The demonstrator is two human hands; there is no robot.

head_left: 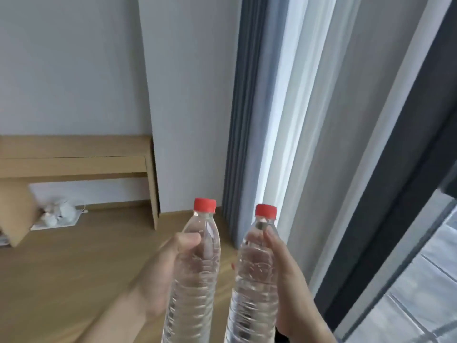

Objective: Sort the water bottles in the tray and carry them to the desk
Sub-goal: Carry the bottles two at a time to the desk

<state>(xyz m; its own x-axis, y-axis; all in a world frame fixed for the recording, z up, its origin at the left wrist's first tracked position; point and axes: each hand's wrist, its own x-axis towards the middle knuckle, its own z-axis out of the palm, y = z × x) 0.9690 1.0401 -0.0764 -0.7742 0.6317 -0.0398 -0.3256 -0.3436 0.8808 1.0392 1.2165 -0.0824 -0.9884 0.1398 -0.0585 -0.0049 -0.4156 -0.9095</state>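
Note:
I hold two clear plastic water bottles with red caps, upright in front of me at the bottom middle of the view. My left hand (pixel 160 271) grips the left water bottle (pixel 197 288) around its upper body. Around the right water bottle (pixel 252 293) my right hand (pixel 286 280) is closed, thumb near the neck. The two bottles stand side by side, a small gap between them. A light wooden desk (pixel 74 157) stands against the wall at the far left. No tray is in view.
A wooden floor (pixel 74 268) stretches ahead. Under the desk lies a white bundle of cables on a white board (pixel 59 214). A white wall panel (pixel 188 95) rises at centre, grey and white curtains (pixel 272 120) hang to its right, and a dark window frame (pixel 395 194) runs along the far right.

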